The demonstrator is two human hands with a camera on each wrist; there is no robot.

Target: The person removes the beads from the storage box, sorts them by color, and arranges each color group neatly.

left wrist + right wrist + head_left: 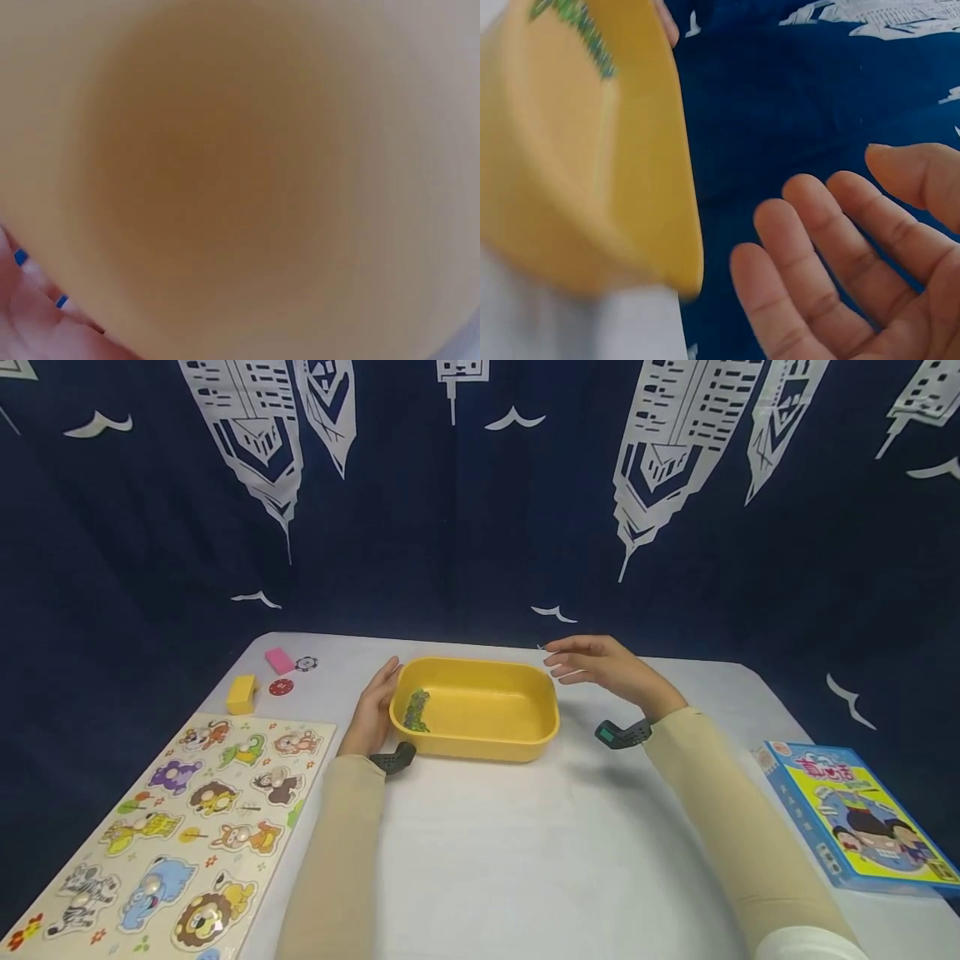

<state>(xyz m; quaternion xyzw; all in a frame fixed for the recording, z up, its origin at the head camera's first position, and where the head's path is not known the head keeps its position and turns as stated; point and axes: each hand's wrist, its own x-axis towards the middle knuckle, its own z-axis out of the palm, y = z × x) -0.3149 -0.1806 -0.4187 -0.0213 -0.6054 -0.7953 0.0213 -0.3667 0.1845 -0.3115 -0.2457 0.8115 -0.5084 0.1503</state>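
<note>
My left hand (371, 714) lies along the left end of the yellow plastic tray (487, 702), its fingers extended against the outside of the wall; the thumb is hidden, so I can't tell how firmly I have hold of it. My right hand (611, 670) is just beyond the tray's right end, apart from it, fingers loosely spread and bent a little, holding nothing.

The tray is between my hands, over the far part of the desk (487, 860); I can't tell whether it rests flat or is slightly lifted. Inside it, the small green glassy beads (415, 711) sit in one band close against its left end, leaving the rest of its floor bare. I see none lying outside it.

So, as I judge it, having the beads in the tray and together at one side is done. They are neither spread across the floor nor in my fingers, and any further handling of them is what remains; how much, I can't tell.

Left of the tray, the animal peg puzzle (168, 802), yellow block (242, 694), pink block (280, 661) and red chip (281, 687) seem untouched, as does the blue-and-yellow game box (862, 827) to its right.
</note>
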